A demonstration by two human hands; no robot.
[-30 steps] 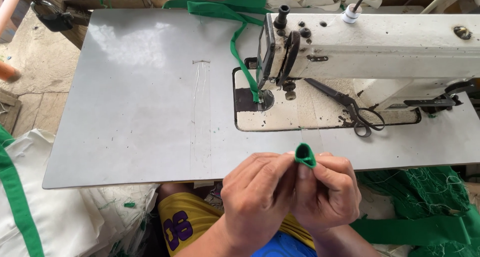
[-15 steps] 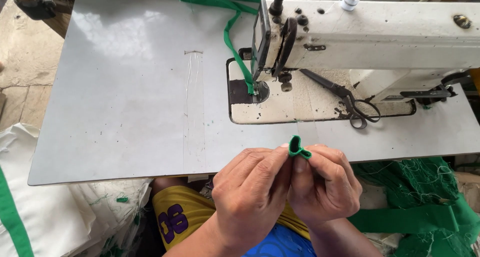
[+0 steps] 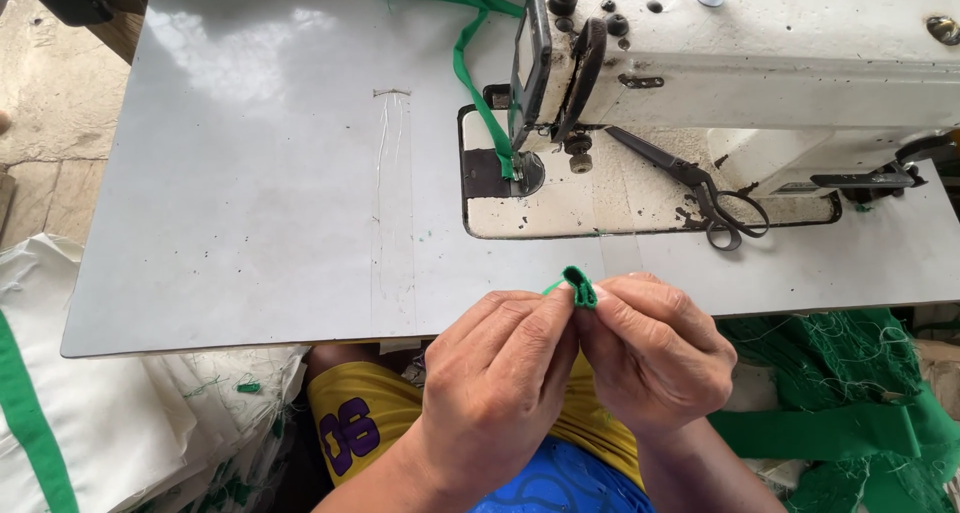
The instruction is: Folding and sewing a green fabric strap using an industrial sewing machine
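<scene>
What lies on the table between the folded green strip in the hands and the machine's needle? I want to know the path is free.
Nothing visible does. The folded green strip is pinched by left hand and right hand; bare table runs to the needle area. The scissors lie off right.

A white sewing machine point(image 3: 760, 63) stands at the 1 o'clock part of the grey table point(image 3: 250, 193). Black scissors point(image 3: 700, 188) lie on the machine bed. A green strap point(image 3: 480, 83) runs from 12 o'clock down to the needle. White bags point(image 3: 100, 423) lie at 8 o'clock, green netting point(image 3: 840, 373) at 4 o'clock.
</scene>
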